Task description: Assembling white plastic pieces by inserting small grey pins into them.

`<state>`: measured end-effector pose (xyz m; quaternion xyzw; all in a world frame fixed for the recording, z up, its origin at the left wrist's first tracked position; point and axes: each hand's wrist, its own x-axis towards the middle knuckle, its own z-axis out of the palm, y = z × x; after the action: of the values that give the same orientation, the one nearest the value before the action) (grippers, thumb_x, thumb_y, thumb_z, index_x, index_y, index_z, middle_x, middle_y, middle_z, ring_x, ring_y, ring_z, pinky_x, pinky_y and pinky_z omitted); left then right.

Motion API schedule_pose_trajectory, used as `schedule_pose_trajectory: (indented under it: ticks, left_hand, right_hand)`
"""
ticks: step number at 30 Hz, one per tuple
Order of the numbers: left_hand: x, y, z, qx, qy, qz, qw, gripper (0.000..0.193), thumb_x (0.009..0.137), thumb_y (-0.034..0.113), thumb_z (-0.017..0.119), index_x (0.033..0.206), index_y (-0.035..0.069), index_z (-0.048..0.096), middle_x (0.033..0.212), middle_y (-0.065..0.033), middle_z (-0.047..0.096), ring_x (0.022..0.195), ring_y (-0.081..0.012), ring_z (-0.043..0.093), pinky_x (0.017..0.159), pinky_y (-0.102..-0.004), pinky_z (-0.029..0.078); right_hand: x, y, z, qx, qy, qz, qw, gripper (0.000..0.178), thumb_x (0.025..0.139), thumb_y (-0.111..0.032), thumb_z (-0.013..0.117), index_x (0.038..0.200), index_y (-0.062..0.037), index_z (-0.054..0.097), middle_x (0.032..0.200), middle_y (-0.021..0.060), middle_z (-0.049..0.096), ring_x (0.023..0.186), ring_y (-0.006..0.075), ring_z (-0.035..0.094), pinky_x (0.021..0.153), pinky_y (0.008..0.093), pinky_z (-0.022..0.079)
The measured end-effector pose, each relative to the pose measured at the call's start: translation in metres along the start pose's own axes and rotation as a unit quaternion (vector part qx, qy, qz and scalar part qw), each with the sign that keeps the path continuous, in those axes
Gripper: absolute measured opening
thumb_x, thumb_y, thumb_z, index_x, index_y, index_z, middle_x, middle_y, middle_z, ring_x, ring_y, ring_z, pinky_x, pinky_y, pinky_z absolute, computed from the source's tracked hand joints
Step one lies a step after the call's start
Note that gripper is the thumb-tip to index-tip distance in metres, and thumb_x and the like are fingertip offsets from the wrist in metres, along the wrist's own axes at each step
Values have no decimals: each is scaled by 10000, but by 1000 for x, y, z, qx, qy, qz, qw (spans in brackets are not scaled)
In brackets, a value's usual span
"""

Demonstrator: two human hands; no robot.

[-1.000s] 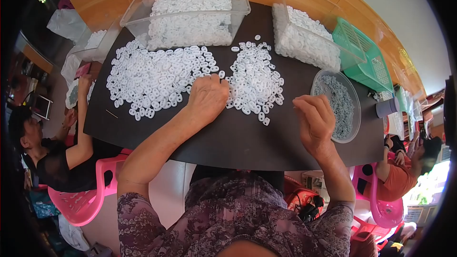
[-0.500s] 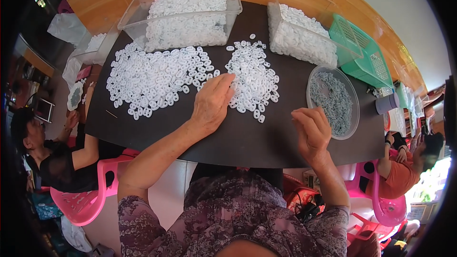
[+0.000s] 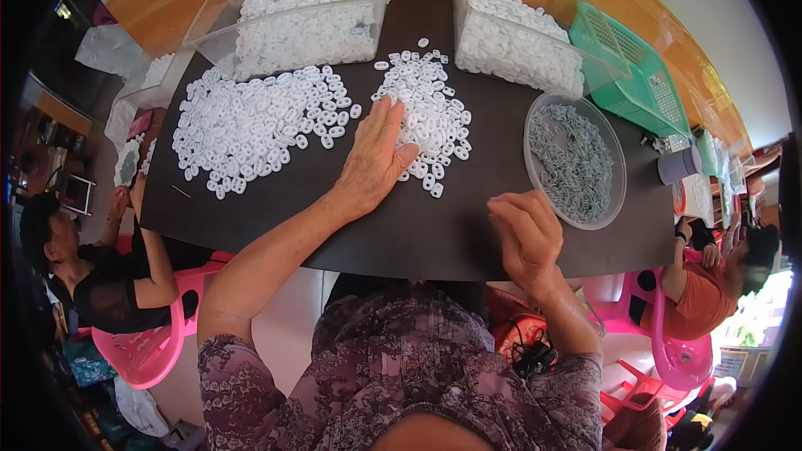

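Stretched fingers and a spread thumb show on my left hand (image 3: 368,157), which is open. It lies along the left edge of a small pile of white oval two-hole plastic pieces (image 3: 428,108), touching it. A wider pile of like white pieces (image 3: 251,129) spreads to its left. My right hand (image 3: 529,235) is held over the dark table, its fingers curled together. Whatever they may hold is hidden. Just beyond that hand stands a round clear tub (image 3: 620,174) with many small grey screws (image 3: 575,163) in it.
Two clear bins (image 3: 386,2) (image 3: 461,33) of white pieces stand at the back. A green basket (image 3: 639,104) and a purple-grey cup (image 3: 678,165) are at right. A thin stick (image 3: 181,191) lies left. People sit on both sides, near pink chairs (image 3: 150,355).
My left hand has turned more upright, with its thumb now spread over the small pile's edge. My right hand stays curled near the tub. The whole view has shifted slightly.
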<state>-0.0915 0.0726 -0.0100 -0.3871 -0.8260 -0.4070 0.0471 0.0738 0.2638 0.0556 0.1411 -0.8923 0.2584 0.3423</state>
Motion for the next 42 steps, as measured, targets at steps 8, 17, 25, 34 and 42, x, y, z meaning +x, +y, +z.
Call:
schedule_pose_trajectory:
  ticks: [8,17,25,34,42]
  left_hand:
    - [2,20,24,-34,9,-6,999,615,960,379,458,1379,-50,324,1437,-297,282,1348,-429,257,1101,-465,215]
    - [-14,42,5,4,129,2,992,427,871,117,583,1264,-22,492,1304,-213,495,1218,-365,447,993,-420,348]
    - [-36,50,-9,8,180,34,983,289,811,-12,613,1099,-21,589,1072,-156,629,929,-310,608,775,-359,473]
    - [-40,56,-8,15,182,72,981,245,756,-61,640,999,-26,625,896,-139,646,724,-288,608,612,-342,470]
    - [-54,92,-7,17,28,132,991,321,625,113,750,910,23,632,918,-88,587,749,-265,561,651,-359,435]
  right_hand:
    - [-9,12,16,42,-23,43,998,287,651,101,685,915,-1,635,848,132,604,693,288,559,573,349,464]
    - [-10,15,40,20,-85,58,995,280,655,25,708,922,-42,654,809,101,581,719,272,552,604,362,456]
    - [-2,21,53,-23,-105,-43,993,233,638,49,667,860,-8,632,798,93,564,681,261,521,575,365,437]
    - [0,17,48,125,-86,128,980,76,793,7,651,863,21,626,713,97,579,660,213,564,594,312,452]
    - [-7,13,46,279,-52,368,886,104,831,-41,632,914,22,637,786,104,639,709,137,593,655,270,476]
